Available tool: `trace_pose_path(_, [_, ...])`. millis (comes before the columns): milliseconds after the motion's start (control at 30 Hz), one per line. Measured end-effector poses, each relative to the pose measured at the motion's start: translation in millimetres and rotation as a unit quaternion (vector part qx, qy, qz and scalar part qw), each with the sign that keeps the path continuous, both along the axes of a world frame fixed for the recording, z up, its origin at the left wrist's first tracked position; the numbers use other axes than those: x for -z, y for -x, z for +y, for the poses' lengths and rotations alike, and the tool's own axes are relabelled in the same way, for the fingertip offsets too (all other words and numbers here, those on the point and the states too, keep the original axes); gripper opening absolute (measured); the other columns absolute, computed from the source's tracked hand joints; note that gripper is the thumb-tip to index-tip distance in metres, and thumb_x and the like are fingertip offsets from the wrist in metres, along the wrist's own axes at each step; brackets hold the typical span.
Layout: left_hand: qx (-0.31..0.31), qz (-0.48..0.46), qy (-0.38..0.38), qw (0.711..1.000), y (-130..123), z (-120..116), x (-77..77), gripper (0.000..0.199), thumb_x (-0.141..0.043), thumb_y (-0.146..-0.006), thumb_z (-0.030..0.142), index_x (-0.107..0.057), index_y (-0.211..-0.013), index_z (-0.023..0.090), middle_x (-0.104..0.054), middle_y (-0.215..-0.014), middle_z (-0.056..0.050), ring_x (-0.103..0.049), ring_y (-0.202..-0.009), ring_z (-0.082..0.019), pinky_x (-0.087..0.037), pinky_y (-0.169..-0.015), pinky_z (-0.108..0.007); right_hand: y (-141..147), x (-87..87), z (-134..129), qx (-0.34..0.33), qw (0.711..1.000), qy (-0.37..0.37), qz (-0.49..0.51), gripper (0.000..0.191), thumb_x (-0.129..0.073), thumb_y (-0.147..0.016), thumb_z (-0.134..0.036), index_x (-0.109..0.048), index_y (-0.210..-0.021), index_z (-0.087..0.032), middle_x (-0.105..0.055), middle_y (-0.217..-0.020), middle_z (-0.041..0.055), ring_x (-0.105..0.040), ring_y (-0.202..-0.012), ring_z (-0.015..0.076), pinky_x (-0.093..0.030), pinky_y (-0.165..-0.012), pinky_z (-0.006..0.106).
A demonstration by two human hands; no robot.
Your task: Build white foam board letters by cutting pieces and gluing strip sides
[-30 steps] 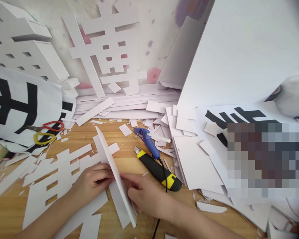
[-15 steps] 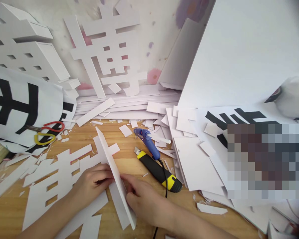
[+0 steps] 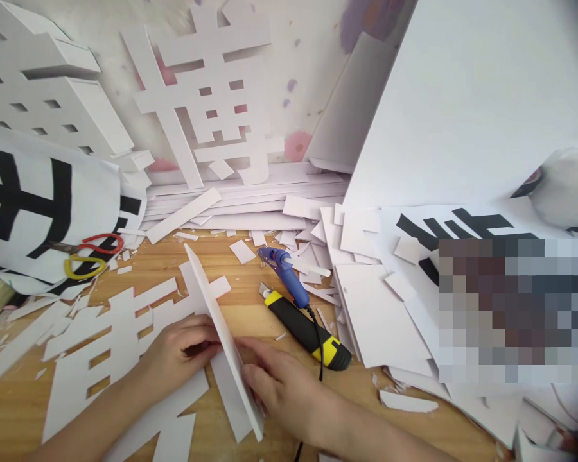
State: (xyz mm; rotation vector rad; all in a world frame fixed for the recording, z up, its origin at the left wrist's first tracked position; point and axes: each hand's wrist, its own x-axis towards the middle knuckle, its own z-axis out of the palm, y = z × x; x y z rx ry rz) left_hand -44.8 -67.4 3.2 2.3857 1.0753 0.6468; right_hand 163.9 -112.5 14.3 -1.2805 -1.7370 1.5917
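Note:
A long white foam board strip (image 3: 221,330) stands on edge, on or against a flat cut-out of white foam board (image 3: 120,340) lying on the table. From its left side my left hand (image 3: 190,346) presses it, fingers closed and fingertips partly hidden. On the opposite side, my right hand (image 3: 282,385) grips the strip with thumb and fingers close together. Just right of the strip lie a blue hot glue gun (image 3: 289,276) and a black-and-yellow utility knife (image 3: 306,327) with some blade out. The glue gun's cord crosses the knife.
Scissors (image 3: 94,253) with red and yellow handles rest at left beside printed paper (image 3: 87,212). Stacked white boards (image 3: 380,314) lie at right, with scraps around them. A large white board (image 3: 467,109) stands behind. A cut-out character (image 3: 168,106) leans on the wall.
My right hand's fingers have shifted slightly along the strip. My left hand and the strip stay almost where they were; the view has moved a little.

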Motion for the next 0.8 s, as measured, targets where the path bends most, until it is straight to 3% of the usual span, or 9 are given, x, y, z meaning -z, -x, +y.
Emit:
trace_pose_path(100, [0.019,0.018,-0.034,0.999,-0.9,-1.1,-0.6,0.013,-0.054,-0.079,0.012,-0.064,-0.077,0.020,-0.062,-0.071,0.001,-0.057,-0.062,-0.008,-0.046,-0.053,-0.016,-4.3,3.2,-0.5,0.034,0.997,-0.008,-0.068,0.047,-0.038,-0.080,-0.017,-0.052,-0.124,-0.012,-0.064,-0.080,0.0058,-0.055,-0.069,0.0164,-0.043,-0.067,0.027])
trace_pose_path(267, [0.147,0.014,-0.092,0.985,-2.0,-5.0,-1.1,0.014,-0.053,-0.082,0.013,-0.064,-0.088,0.021,-0.064,-0.078,-0.002,-0.058,-0.072,-0.012,-0.045,-0.063,-0.023,-5.3,6.8,2.3,0.038,0.997,-0.006,-0.065,0.050,-0.039,-0.071,-0.011,-0.063,-0.114,-0.020,-0.067,-0.083,0.0023,-0.055,-0.068,0.0134,-0.042,-0.065,0.023])
trace_pose_path(433, [0.154,0.007,-0.053,0.987,-1.6,-7.1,-0.8,0.019,-0.048,-0.085,0.014,-0.064,-0.094,0.021,-0.066,-0.084,-0.005,-0.060,-0.075,-0.013,-0.047,-0.064,-0.023,-3.6,8.3,2.6,0.003,1.000,0.019,-0.018,0.053,-0.036,-0.068,-0.010,-0.065,-0.110,-0.026,-0.063,-0.071,-0.0037,-0.043,-0.052,0.0087,-0.035,-0.050,0.019])
trace_pose_path(633, [0.156,0.003,-0.044,0.987,1.3,-6.3,2.2,0.023,-0.049,-0.085,0.013,-0.063,-0.100,0.023,-0.066,-0.086,-0.004,-0.061,-0.078,-0.012,-0.048,-0.067,-0.021,-3.5,6.4,3.6,-0.006,0.997,0.080,0.006,0.049,-0.036,-0.068,-0.011,-0.069,-0.101,-0.024,-0.046,-0.049,-0.0063,-0.038,-0.045,0.0080,-0.031,-0.045,0.019])
trace_pose_path(800, [0.163,0.010,-0.043,0.986,2.8,-6.3,3.8,0.026,-0.048,-0.085,0.013,-0.062,-0.104,0.024,-0.066,-0.084,-0.004,-0.060,-0.076,-0.013,-0.047,-0.064,-0.022,-5.2,11.0,3.8,-0.008,0.986,0.163,0.041,0.047,-0.038,-0.070,-0.015,-0.065,-0.108,-0.022,-0.045,-0.050,-0.0064,-0.037,-0.041,0.0072,-0.027,-0.039,0.018])
